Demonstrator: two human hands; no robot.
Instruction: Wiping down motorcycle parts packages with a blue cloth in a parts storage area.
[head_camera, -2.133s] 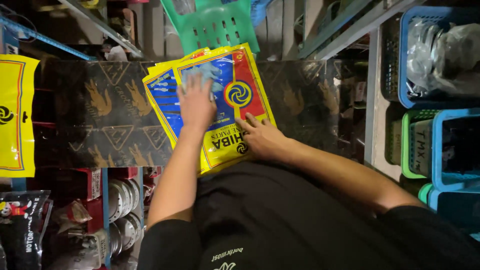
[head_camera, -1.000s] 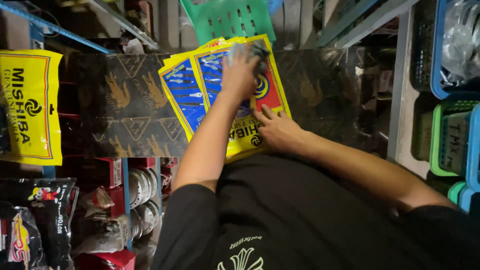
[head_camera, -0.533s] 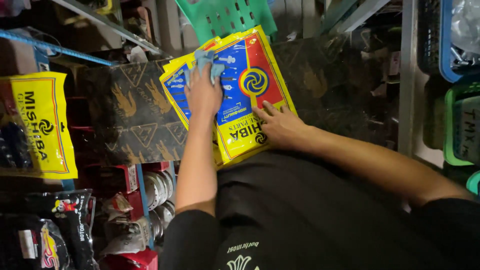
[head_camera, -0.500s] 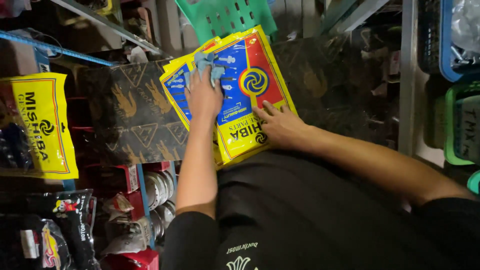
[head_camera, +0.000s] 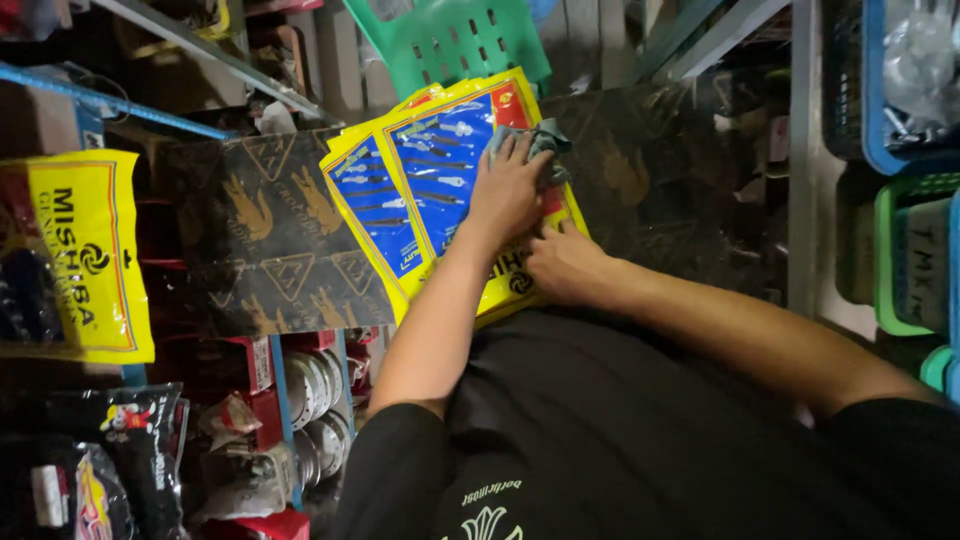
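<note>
Left hand (head_camera: 508, 190) presses grey cloth (head_camera: 535, 150) flat onto yellow-blue packets (head_camera: 430, 180); right hand (head_camera: 562, 265) pins stack, fingers spread. Wipe evenly, stack steadied.

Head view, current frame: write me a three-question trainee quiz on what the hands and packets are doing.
1. True or false: the left hand presses a grey cloth onto the yellow and blue packets.
2. Where does the right hand rest? A) on the green basket B) on the lower edge of the packets C) on the blue shelf rail
3. What do the packets lie on?

Key
1. True.
2. B.
3. A dark sheet with gold bird prints.
</note>
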